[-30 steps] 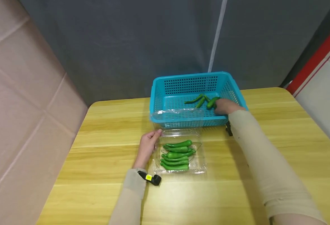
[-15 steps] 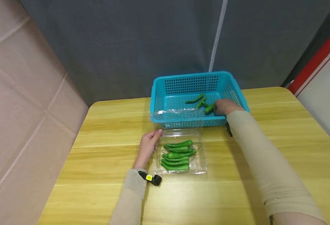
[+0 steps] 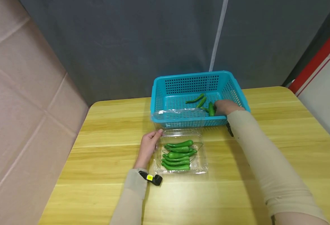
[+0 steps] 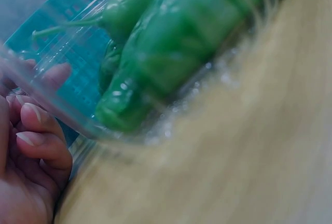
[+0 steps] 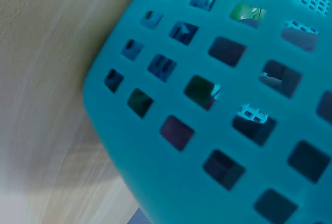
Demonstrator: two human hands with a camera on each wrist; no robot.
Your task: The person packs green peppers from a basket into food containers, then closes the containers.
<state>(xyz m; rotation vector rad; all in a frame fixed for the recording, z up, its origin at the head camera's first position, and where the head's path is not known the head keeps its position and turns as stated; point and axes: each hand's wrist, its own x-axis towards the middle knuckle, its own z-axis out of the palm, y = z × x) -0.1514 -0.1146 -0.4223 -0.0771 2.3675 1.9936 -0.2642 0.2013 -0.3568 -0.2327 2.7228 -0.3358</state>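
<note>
My left hand (image 3: 148, 146) pinches the left edge of an open clear plastic clamshell box (image 3: 201, 165), near its hinge. Several green chili peppers (image 3: 179, 154) lie side by side in the box, mostly crosswise. In the left wrist view, curled fingers (image 4: 44, 143) show beside the box's clear wall, with peppers close behind it. My right hand (image 3: 226, 107) reaches into a blue plastic basket (image 3: 191, 74) and holds a green chili pepper (image 3: 211, 109), fingertips hidden. A few other peppers (image 3: 195, 99) lie on the basket floor. The basket wall (image 5: 207, 136) hides the hand in the right wrist view.
The box's raised clear lid (image 3: 179, 116) leans against the basket's front side. Both stand on a wooden table (image 3: 108, 131), the basket at its back edge. Behind it hangs a dark grey curtain (image 3: 153, 47). A pale padded wall (image 3: 27, 109) rises at the left.
The pepper at my right hand has swung from slanted to nearly upright in the head view and shifted slightly toward the basket's front. My left hand and the box stay in place.
</note>
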